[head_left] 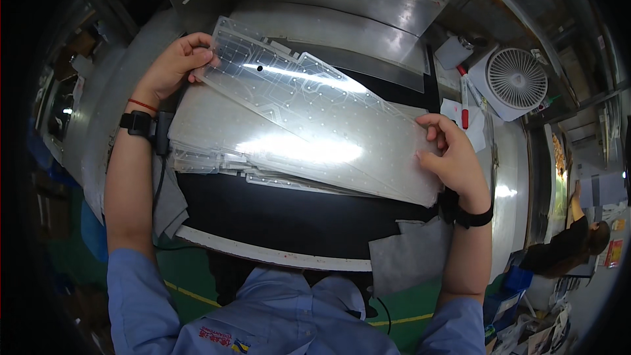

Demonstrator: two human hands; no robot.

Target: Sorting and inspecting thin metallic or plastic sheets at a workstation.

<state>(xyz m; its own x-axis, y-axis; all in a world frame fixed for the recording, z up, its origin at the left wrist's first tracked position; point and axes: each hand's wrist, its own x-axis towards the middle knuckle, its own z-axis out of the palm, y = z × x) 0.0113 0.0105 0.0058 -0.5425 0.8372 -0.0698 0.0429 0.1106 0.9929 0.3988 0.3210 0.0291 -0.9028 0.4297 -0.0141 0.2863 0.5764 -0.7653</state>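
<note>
A long see-through plastic sheet with fine printed circuit lines (289,95) is held up at a slant over the worktable. Its far left corner is pinched between the thumb and fingers of my left hand (179,64). At the right end of the sheet, my right hand (455,161) grips the edge with thumb and fingers. Under it lies a stack of similar thin sheets (200,160), with uneven edges on the near side. Bright glare covers the middle of the sheet and hides some of its lines.
The stack lies on a black mat (276,217). Grey cloths (411,256) hang at the table's near edge. To the right are a white fan (516,79) and a red marker (465,118). A metal panel stands behind. Another person (565,246) is far right.
</note>
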